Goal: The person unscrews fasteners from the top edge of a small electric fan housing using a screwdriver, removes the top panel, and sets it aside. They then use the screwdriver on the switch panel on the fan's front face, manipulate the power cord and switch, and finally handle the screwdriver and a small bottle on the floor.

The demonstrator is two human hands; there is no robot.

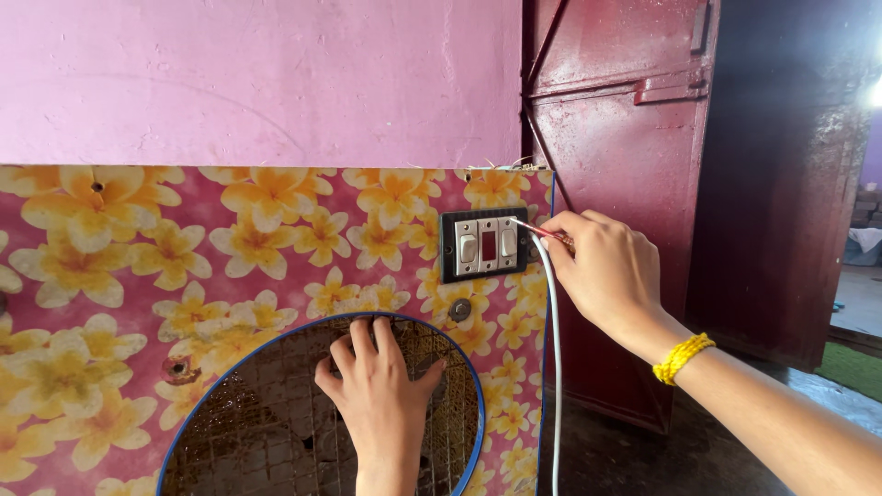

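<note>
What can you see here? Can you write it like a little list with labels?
Left hand: pressed flat on the wire grille in the round opening
Right hand: holding a thin red-handled tool at the switch plate
Panel: pink with yellow flowers
Cable: white, hanging down the panel's right edge
Wrist: yellow band
Behind: pink wall, dark red metal door
</note>
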